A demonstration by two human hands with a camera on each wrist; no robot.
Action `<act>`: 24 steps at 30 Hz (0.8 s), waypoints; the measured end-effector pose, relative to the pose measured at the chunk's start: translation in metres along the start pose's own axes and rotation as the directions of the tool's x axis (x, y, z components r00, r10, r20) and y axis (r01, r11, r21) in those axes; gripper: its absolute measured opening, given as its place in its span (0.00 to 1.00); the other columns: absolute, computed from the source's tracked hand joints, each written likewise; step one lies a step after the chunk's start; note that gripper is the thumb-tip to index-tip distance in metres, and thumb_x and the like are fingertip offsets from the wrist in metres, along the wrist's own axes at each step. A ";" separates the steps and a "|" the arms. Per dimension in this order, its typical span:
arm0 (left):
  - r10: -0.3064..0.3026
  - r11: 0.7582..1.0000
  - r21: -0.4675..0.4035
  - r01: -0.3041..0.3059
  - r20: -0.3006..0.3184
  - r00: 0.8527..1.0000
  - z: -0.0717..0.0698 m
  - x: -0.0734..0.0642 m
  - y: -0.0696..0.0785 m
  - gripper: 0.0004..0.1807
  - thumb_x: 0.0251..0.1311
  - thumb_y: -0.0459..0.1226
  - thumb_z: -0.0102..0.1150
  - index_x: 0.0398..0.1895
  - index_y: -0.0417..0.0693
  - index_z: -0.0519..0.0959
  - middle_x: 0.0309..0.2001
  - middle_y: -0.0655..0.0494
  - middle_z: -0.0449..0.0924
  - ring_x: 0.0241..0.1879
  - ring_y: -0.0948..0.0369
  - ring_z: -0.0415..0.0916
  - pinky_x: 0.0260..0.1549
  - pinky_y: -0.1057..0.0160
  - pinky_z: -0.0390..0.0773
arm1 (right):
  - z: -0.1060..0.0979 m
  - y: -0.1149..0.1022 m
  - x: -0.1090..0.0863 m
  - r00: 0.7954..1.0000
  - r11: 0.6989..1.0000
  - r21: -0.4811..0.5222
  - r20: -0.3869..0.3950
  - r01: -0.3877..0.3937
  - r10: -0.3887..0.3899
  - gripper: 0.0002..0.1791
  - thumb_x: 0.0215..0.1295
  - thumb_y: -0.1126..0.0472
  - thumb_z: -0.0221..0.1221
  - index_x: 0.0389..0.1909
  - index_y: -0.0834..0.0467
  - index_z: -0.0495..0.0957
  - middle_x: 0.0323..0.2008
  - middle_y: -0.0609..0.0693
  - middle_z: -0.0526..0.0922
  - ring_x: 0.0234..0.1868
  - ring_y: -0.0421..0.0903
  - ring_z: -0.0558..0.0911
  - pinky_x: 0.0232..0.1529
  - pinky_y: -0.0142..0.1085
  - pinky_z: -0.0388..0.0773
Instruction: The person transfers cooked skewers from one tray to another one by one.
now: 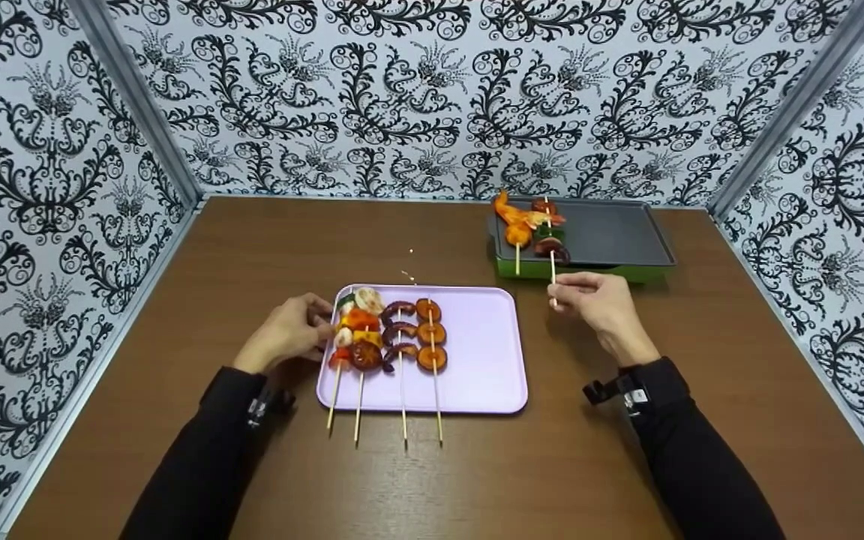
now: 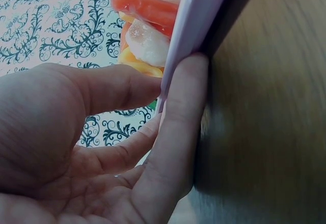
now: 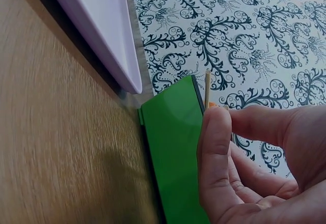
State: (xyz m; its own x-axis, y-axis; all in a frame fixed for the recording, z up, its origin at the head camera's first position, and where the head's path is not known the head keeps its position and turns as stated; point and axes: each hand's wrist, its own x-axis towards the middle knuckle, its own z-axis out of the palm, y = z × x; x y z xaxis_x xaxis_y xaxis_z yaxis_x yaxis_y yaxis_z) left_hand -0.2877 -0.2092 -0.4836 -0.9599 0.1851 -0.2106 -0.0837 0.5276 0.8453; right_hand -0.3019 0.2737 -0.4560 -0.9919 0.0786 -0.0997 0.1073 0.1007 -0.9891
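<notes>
My right hand (image 1: 598,306) pinches the bare stick end of a skewer (image 1: 550,246) between thumb and fingertips. That skewer's dark round pieces and a green piece lie over the left part of a grill with a grey plate (image 1: 612,234) and green base (image 3: 170,132). Beside it on the grill lies a skewer with an orange shrimp (image 1: 517,234). My left hand (image 1: 282,336) grips the left rim of a lilac tray (image 1: 483,349), thumb on the rim and index finger beneath it in the left wrist view. Several skewers lie on the tray, including one of orange-brown slices (image 1: 432,334) and one of dark curved pieces (image 1: 400,330).
The brown wooden table (image 1: 507,472) bears both tray and grill, the grill at the back right. Small pale specks (image 1: 408,276) dot the wood behind the tray. Patterned walls (image 1: 432,97) enclose the table's back and sides. Skewer sticks overhang the tray's front rim.
</notes>
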 end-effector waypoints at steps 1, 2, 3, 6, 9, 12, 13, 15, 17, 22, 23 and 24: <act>0.001 1.000 0.010 -0.001 -0.002 1.000 0.000 0.000 0.000 0.21 0.62 0.28 0.61 0.59 0.39 0.73 0.41 0.39 0.75 0.34 0.51 0.84 0.28 0.55 0.89 | 0.000 0.000 0.000 1.000 1.000 0.002 0.000 0.001 -0.001 0.24 0.61 0.63 0.72 0.54 0.70 0.80 0.41 0.60 0.88 0.36 0.45 0.87 0.41 0.36 0.88; 0.003 1.000 0.017 -0.003 -0.002 1.000 -0.001 -0.001 0.000 0.21 0.63 0.28 0.61 0.59 0.39 0.73 0.41 0.39 0.76 0.34 0.51 0.83 0.29 0.55 0.89 | 0.000 0.000 0.000 1.000 1.000 0.004 0.000 0.003 -0.003 0.23 0.61 0.63 0.72 0.54 0.70 0.80 0.40 0.60 0.88 0.36 0.45 0.87 0.41 0.36 0.88; 0.003 1.000 0.021 -0.003 -0.002 1.000 -0.001 -0.001 0.001 0.21 0.63 0.28 0.61 0.59 0.39 0.73 0.41 0.39 0.76 0.34 0.51 0.83 0.29 0.55 0.89 | 0.000 0.000 0.000 1.000 1.000 0.007 0.002 0.005 -0.005 0.23 0.61 0.63 0.72 0.54 0.70 0.80 0.40 0.60 0.88 0.36 0.45 0.87 0.41 0.36 0.88; 0.003 1.000 0.027 -0.003 -0.002 1.000 -0.001 -0.002 0.002 0.21 0.63 0.28 0.61 0.59 0.39 0.73 0.42 0.39 0.76 0.35 0.51 0.83 0.29 0.55 0.89 | 0.000 0.001 0.000 1.000 1.000 0.027 0.005 0.012 -0.012 0.24 0.60 0.64 0.72 0.55 0.70 0.80 0.41 0.60 0.88 0.37 0.46 0.88 0.41 0.37 0.88; 0.001 1.000 0.017 -0.001 0.003 1.000 -0.001 -0.002 0.003 0.21 0.63 0.27 0.60 0.59 0.38 0.73 0.42 0.38 0.76 0.35 0.50 0.83 0.29 0.55 0.89 | -0.001 0.003 0.001 1.000 0.999 0.042 0.006 0.013 -0.013 0.25 0.60 0.64 0.72 0.55 0.71 0.79 0.42 0.61 0.87 0.37 0.46 0.88 0.42 0.37 0.87; -0.002 1.000 0.007 0.002 0.007 1.000 -0.001 -0.002 0.004 0.21 0.63 0.27 0.60 0.60 0.38 0.73 0.42 0.38 0.76 0.34 0.50 0.83 0.29 0.55 0.89 | -0.001 0.004 0.002 1.000 0.999 0.042 0.004 0.013 -0.013 0.26 0.61 0.64 0.72 0.57 0.72 0.78 0.44 0.64 0.86 0.37 0.46 0.88 0.41 0.36 0.87; -0.002 1.000 0.006 0.002 0.007 1.000 -0.001 -0.002 0.004 0.21 0.63 0.27 0.60 0.60 0.38 0.73 0.42 0.38 0.76 0.34 0.50 0.83 0.29 0.55 0.89 | -0.001 0.004 0.002 1.000 0.999 0.042 0.004 0.013 -0.013 0.26 0.61 0.65 0.72 0.57 0.72 0.78 0.45 0.65 0.86 0.37 0.46 0.88 0.41 0.36 0.87; -0.001 1.000 0.006 0.001 0.005 1.000 -0.001 -0.003 0.004 0.21 0.63 0.27 0.60 0.60 0.38 0.73 0.42 0.38 0.76 0.34 0.50 0.83 0.29 0.55 0.89 | -0.001 0.004 0.002 1.000 0.999 0.039 0.004 0.013 -0.013 0.27 0.61 0.65 0.71 0.58 0.73 0.77 0.46 0.67 0.85 0.37 0.46 0.88 0.41 0.36 0.87; 0.002 1.000 0.009 -0.002 0.003 1.000 -0.001 -0.003 0.004 0.21 0.63 0.27 0.60 0.60 0.38 0.73 0.42 0.38 0.76 0.34 0.50 0.83 0.28 0.55 0.89 | -0.001 0.004 0.003 1.000 0.999 0.034 0.002 0.011 -0.011 0.27 0.61 0.65 0.71 0.58 0.73 0.77 0.47 0.67 0.85 0.37 0.45 0.88 0.41 0.35 0.87; 0.004 1.000 0.009 -0.004 -0.002 1.000 -0.001 -0.003 0.005 0.20 0.63 0.28 0.60 0.59 0.38 0.73 0.42 0.38 0.77 0.34 0.50 0.83 0.28 0.55 0.89 | -0.001 0.004 0.004 1.000 1.000 0.016 -0.005 0.006 -0.006 0.26 0.61 0.64 0.71 0.57 0.71 0.79 0.47 0.67 0.85 0.37 0.45 0.87 0.41 0.35 0.87; 0.005 1.000 0.011 -0.005 -0.003 1.000 -0.001 -0.003 0.005 0.20 0.63 0.28 0.60 0.59 0.37 0.73 0.41 0.38 0.77 0.34 0.51 0.83 0.28 0.55 0.89 | -0.002 0.004 0.004 1.000 1.000 0.012 -0.005 0.007 -0.007 0.25 0.61 0.64 0.71 0.57 0.70 0.79 0.47 0.67 0.85 0.37 0.45 0.87 0.41 0.35 0.87; 0.006 1.000 0.005 -0.006 -0.002 1.000 -0.001 -0.003 0.005 0.20 0.63 0.28 0.60 0.59 0.37 0.73 0.41 0.38 0.76 0.34 0.51 0.83 0.28 0.55 0.89 | -0.002 0.004 0.004 1.000 1.000 0.011 -0.004 0.009 -0.009 0.24 0.61 0.64 0.71 0.57 0.70 0.80 0.48 0.68 0.84 0.37 0.45 0.88 0.41 0.35 0.87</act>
State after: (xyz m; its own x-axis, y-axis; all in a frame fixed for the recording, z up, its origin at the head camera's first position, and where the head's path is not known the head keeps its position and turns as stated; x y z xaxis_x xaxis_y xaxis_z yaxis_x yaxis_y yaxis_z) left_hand -0.2851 -0.2076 -0.4784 -0.9609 0.1864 -0.2046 -0.0769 0.5304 0.8443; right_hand -0.3050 0.2762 -0.4605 -0.9925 0.0820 -0.0905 0.0979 0.0907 -0.9911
